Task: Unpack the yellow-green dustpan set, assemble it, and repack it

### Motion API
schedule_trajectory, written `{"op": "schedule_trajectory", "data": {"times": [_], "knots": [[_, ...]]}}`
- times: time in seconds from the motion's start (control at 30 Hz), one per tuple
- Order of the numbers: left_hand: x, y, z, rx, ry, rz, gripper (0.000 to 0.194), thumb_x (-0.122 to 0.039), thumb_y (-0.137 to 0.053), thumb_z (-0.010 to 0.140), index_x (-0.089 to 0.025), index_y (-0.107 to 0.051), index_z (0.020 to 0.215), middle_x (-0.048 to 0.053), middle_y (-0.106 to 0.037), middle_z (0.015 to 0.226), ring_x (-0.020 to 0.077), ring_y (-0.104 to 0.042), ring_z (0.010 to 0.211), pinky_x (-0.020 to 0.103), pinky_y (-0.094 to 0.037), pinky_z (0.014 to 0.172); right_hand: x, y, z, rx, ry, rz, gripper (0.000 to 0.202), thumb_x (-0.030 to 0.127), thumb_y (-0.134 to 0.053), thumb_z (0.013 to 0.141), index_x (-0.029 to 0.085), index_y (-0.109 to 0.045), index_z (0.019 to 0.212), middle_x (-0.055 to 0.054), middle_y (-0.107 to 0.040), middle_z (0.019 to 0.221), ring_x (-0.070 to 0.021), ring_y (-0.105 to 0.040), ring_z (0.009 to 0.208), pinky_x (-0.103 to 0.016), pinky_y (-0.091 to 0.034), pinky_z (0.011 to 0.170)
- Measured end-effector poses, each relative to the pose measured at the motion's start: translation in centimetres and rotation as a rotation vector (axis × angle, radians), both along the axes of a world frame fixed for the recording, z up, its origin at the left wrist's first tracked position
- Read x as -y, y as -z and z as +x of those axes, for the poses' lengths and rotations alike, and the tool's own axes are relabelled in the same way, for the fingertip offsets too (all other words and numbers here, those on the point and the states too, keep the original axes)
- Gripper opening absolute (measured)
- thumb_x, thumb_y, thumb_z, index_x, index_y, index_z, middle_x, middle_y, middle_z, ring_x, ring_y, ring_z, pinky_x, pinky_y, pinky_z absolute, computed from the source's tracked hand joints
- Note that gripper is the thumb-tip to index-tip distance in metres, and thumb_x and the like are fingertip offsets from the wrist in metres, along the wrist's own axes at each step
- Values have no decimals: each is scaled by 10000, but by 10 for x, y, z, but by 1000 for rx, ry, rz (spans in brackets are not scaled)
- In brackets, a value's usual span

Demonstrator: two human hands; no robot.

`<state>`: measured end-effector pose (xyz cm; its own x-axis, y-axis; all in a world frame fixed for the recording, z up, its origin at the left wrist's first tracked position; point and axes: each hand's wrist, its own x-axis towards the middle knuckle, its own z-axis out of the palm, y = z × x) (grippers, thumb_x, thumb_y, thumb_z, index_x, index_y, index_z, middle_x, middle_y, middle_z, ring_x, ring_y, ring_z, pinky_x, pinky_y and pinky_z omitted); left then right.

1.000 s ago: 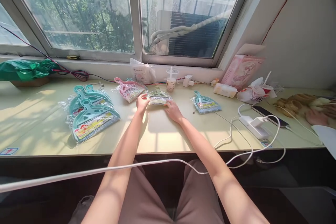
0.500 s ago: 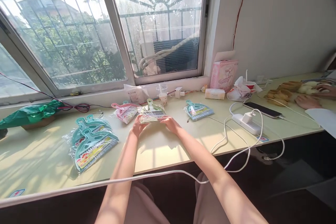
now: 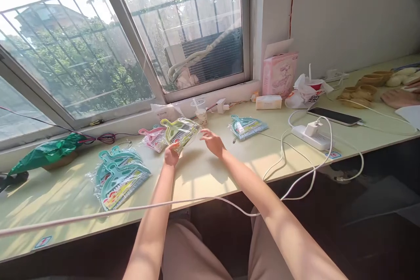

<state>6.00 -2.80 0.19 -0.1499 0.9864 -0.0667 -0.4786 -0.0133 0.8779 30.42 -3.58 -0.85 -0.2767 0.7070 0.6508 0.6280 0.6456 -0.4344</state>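
Note:
My left hand (image 3: 172, 155) grips the lower left corner of a small yellow-green dustpan and brush set (image 3: 180, 131) in clear wrap, tilted up off the table. To its right, my right hand (image 3: 213, 142) is apart from the set, fingers loosely spread with nothing in them. Behind the held set lies a pink wrapped dustpan set (image 3: 153, 138), partly covered. Several teal wrapped dustpan sets (image 3: 123, 179) are piled at the left. Another teal dustpan set (image 3: 248, 127) lies by itself to the right.
A white power strip (image 3: 310, 138) with trailing cables and a phone (image 3: 334, 116) lie at the right. A drink cup (image 3: 201, 116), tissue pack (image 3: 268, 102) and pink box (image 3: 280, 74) stand along the window side. At far right is another person's hand (image 3: 398, 97).
My right hand has let go of the yellow-green set and sits just right of it. My left hand has tilted the set up and leftward. The view has shifted slightly.

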Motion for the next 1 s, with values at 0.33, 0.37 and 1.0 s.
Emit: {"op": "schedule_trajectory", "data": {"times": [0.33,0.37,1.0], "knots": [[8,-1,28,45,58,86,441,-13,-676,708,-166,-703,1121,31,-780,894,257,-741,1062,379,-511,1031,9,-9,-11,-112,34,-27,285,192,-481,990,248,-686,1179,-78,-657,1255,-166,-711,920,-277,-566,798],[8,-1,29,50,53,84,464,-15,-687,708,-172,-699,1144,29,-780,893,260,-739,1071,380,-509,1032,9,-10,-11,-104,53,-60,254,224,-493,997,252,-685,1161,-64,-682,1202,-161,-712,864,-268,-552,773],[31,-18,39,-70,349,14,206,-246,-611,887,-141,-724,1023,173,-765,1047,370,-647,1219,471,-501,1031,1,-22,-6,-1047,-172,-831,132,192,-715,832,204,-605,904,10,-730,815,-93,-650,502,-200,-499,514]]}}
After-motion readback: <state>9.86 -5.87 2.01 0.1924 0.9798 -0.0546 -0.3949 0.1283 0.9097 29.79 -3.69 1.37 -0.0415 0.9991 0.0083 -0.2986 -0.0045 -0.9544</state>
